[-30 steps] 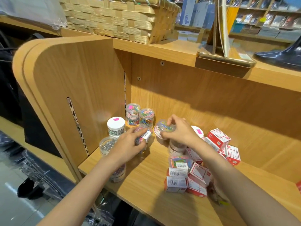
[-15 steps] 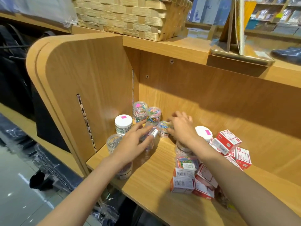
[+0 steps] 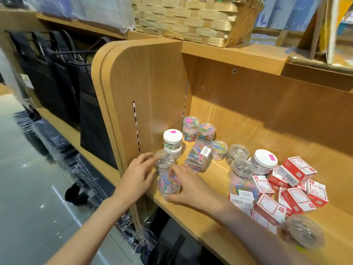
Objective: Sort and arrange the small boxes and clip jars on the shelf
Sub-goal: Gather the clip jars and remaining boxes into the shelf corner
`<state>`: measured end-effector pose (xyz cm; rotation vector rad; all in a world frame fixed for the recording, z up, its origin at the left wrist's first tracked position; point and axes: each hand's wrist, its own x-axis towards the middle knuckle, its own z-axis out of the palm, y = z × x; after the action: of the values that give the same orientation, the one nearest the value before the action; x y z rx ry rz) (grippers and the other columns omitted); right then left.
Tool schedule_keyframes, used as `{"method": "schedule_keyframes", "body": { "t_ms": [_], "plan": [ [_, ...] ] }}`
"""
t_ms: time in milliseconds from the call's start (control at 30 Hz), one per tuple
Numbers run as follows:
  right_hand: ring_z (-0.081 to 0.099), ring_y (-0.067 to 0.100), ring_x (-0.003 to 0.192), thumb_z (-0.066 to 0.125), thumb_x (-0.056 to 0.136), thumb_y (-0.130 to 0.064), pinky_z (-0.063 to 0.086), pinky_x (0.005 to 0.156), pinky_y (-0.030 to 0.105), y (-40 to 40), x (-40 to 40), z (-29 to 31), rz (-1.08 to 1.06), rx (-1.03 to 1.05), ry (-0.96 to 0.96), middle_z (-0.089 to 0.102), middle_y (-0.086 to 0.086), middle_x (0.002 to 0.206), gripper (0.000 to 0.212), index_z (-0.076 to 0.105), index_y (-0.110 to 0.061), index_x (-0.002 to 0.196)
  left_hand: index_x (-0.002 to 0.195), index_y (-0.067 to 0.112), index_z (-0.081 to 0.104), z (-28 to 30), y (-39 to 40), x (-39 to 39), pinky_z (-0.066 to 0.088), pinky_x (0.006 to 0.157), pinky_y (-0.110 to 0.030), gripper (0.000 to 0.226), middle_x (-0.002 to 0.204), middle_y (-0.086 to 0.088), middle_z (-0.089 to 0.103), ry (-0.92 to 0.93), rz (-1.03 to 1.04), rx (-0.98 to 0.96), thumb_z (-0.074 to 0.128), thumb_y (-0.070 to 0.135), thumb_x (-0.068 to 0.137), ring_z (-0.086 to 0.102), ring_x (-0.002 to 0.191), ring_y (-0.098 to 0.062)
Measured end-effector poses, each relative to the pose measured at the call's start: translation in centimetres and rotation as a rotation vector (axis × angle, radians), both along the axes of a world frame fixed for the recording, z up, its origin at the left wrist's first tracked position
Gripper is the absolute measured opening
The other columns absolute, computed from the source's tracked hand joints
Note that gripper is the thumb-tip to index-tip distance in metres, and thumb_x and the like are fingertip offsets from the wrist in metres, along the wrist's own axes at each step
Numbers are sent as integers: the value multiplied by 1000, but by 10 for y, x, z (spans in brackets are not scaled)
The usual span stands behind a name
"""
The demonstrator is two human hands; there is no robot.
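hands at the front-left corner of the wooden shelf point(image 3: 191, 213), both on clip jars.

the right hand point(image 3: 188, 190) curls its fingers and thumb round a clear plastic jar of coloured paper clips point(image 3: 169, 185) standing upright at the shelf's front edge, thumb below, fingers over the top. the left hand point(image 3: 136, 177) pinches a clear jar of silver clips point(image 3: 164, 161) just behind it, touching or nearly so. the coloured jar's long axis is vertical and lies between the two hands, the right nearer. other jars stand grouped toward the back corner; the small red-and-white boxes point(image 3: 294, 188) lie heaped well to the right, unsorted.
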<state>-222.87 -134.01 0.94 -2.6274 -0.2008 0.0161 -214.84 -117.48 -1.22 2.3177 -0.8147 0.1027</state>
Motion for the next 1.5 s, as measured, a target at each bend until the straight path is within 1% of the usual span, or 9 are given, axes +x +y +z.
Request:
{"method": "schedule_keyframes", "body": {
  "t_ms": [233, 367, 567, 733, 833, 933, 1067, 1233, 1500],
  "plan": [
    [49, 8, 81, 72, 69, -31, 39, 67, 23, -28, -19, 20, -188, 177, -152, 55, -6, 91, 38, 43, -21, 92, 121, 20, 58, 7, -9, 5, 28, 99, -23, 34, 128, 4, 49, -75, -10, -23, 53, 10, 88, 42, 119, -12],
    [50, 16, 75, 74, 71, -26, 37, 67, 31, -73, -16, 50, -413, 271, -354, 57, -1, 85, 37, 45, -19, 93, 112, 18, 64, 14, -28, 2, 36, 94, -33, 27, 117, 3, 56, -114, -32, -102, 52, 8, 90, 47, 109, -14],
    [44, 21, 88, 71, 78, -26, 24, 67, 26, -124, 35, 38, -536, -10, -299, 47, 5, 95, 39, 46, -6, 101, 119, 16, 58, 21, -60, -3, 41, 91, -42, 40, 117, 0, 58, -109, -129, -80, 46, 29, 83, 53, 107, -23],
    [40, 31, 117, 65, 83, -25, 32, 100, 36, -138, 36, 15, -546, -157, -233, 43, 14, 125, 36, 56, -8, 114, 122, 13, 55, 16, -73, -8, 30, 88, -16, 38, 121, 0, 54, -96, -170, -134, 56, 5, 85, 49, 111, -17],
    [51, 28, 110, 58, 89, -19, 39, 98, 38, -150, 8, 31, -571, -97, -273, 53, 12, 116, 26, 62, -11, 114, 124, 13, 53, 14, -75, -9, 26, 89, -11, 40, 124, 1, 52, -95, -161, -171, 55, 4, 85, 46, 114, -12],
    [55, 24, 101, 58, 90, -22, 40, 92, 31, -163, -28, 45, -505, -168, -193, 60, 8, 105, 26, 61, -12, 114, 123, 12, 55, 12, -81, -11, 29, 96, -16, 39, 125, 1, 51, -98, -136, -221, 53, 3, 85, 46, 117, -13],
    [41, 22, 118, 64, 80, -45, 29, 94, 34, -157, -53, 41, -435, -339, -43, 58, 0, 116, 48, 53, -23, 121, 118, 11, 58, 15, -97, -15, 31, 99, -20, 40, 120, 0, 52, -128, -177, -272, 39, 19, 84, 43, 115, -12],
    [29, 21, 114, 59, 79, -49, 17, 90, 35, -137, -52, 23, -463, -599, -95, 55, -2, 119, 46, 49, -21, 114, 114, 15, 59, 12, -114, -14, 36, 93, -39, 44, 118, -1, 52, -149, -151, -178, 34, 29, 80, 45, 111, -22],
    [30, 13, 106, 74, 70, -33, 24, 85, 33, -143, -39, 59, -685, -91, -325, 49, -8, 98, 43, 52, -20, 105, 112, 14, 62, 9, -109, -10, 30, 95, -36, 30, 123, -1, 52, -121, -198, -111, 55, 7, 84, 38, 117, -18]
  ]
}}
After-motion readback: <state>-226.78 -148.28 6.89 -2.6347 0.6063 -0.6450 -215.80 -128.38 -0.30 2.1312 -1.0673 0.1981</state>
